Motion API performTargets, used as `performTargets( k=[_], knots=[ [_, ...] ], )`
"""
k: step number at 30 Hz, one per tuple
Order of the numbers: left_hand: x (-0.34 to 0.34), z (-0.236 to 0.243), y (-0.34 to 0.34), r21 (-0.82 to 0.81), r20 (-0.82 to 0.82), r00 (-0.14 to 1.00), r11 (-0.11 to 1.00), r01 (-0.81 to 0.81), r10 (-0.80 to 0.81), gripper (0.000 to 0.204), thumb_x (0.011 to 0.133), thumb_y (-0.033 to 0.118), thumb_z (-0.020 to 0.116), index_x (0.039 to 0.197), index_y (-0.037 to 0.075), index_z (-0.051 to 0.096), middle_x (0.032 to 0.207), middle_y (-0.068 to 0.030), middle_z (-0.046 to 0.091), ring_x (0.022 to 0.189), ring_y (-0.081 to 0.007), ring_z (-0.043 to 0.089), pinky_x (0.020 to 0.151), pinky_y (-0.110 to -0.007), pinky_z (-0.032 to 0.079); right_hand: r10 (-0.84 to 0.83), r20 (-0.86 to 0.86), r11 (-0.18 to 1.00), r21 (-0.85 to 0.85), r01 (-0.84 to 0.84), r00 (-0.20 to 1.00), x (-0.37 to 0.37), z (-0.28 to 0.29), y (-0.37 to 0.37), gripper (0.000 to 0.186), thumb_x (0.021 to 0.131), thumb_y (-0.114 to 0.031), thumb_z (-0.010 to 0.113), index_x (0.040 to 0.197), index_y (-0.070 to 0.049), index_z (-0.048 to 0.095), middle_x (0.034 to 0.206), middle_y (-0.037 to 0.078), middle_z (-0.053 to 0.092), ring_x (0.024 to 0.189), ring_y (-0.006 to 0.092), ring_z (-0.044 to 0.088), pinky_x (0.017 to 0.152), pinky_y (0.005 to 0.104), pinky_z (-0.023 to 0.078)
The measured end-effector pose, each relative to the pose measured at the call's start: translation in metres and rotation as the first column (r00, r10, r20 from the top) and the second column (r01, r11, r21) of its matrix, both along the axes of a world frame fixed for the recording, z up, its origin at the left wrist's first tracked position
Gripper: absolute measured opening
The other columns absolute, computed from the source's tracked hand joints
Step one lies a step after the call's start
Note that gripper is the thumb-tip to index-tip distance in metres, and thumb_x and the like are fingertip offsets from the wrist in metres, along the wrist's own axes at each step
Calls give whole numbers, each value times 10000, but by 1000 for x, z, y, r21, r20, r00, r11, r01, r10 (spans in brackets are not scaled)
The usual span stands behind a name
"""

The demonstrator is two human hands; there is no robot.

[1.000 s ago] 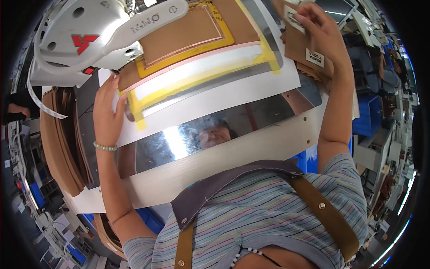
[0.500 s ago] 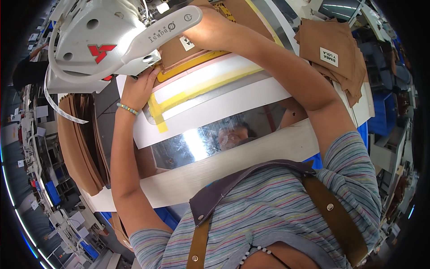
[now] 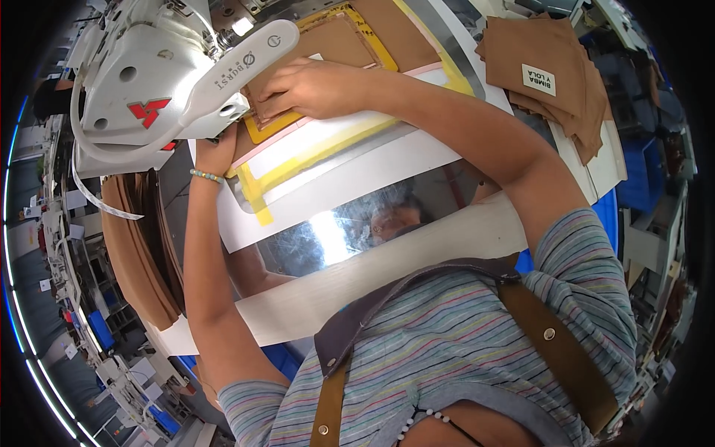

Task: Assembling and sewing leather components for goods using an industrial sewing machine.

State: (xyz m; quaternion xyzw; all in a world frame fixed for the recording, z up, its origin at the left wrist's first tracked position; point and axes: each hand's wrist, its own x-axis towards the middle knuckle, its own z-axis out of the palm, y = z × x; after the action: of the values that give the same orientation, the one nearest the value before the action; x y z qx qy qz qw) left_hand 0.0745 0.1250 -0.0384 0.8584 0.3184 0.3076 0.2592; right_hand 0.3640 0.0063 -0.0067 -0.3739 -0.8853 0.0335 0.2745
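My right hand [image 3: 309, 88] lies palm down on a brown fabric piece [image 3: 328, 41] set in a yellow-edged template frame [image 3: 383, 51], close to the head of a white sewing machine [image 3: 134, 89]. Its fingers are stretched out and partly cover a white label [image 3: 316, 57] on the fabric. My left hand [image 3: 218, 153] rests at the template's left end, beside the machine head. The machine hides its fingertips, so I cannot tell whether it grips anything. White sheet [image 3: 287, 167] with yellow tape strips [image 3: 328, 155] extends toward me.
A stack of brown fabric pieces with a white label [image 3: 562, 93] lies at the right. Folded brown pieces [image 3: 138, 261] hang at the left edge. A white lamp [image 3: 249, 63] juts over the work. A shiny metal plate [image 3: 335, 223] sits near the table's front.
My right hand has come down and left, out from behind the lamp, onto the fabric by the machine head. My left hand shifted slightly and its fingers are now more hidden.
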Motion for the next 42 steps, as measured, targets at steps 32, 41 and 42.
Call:
performTargets(
  k=[32,41,42],
  knots=[
    [-16,-44,108,-36,-364,922,991,125,-130,607,974,382,705,1499,121,545,1513,-104,597,1421,-281,525,1215,-411,409,-59,144,995,-70,70,988,1,11,10,365,971,-88,620,1287,-195,771,1340,25,693,1285,246,619,1103,433,486],
    [-22,-39,101,94,-421,907,993,69,-24,526,985,331,702,1444,98,590,1466,-132,632,1384,-302,563,1187,-408,439,-10,141,992,-124,27,990,-3,12,13,377,958,-66,582,1261,-173,778,1304,25,688,1291,250,605,1056,466,496],
    [-18,-36,97,110,-438,899,992,63,-8,520,986,326,702,1439,96,594,1461,-135,635,1380,-304,567,1183,-409,442,-6,149,993,-115,24,989,-2,11,14,377,958,-66,582,1261,-173,778,1304,25,688,1291,250,605,1056,466,496]
  ],
)
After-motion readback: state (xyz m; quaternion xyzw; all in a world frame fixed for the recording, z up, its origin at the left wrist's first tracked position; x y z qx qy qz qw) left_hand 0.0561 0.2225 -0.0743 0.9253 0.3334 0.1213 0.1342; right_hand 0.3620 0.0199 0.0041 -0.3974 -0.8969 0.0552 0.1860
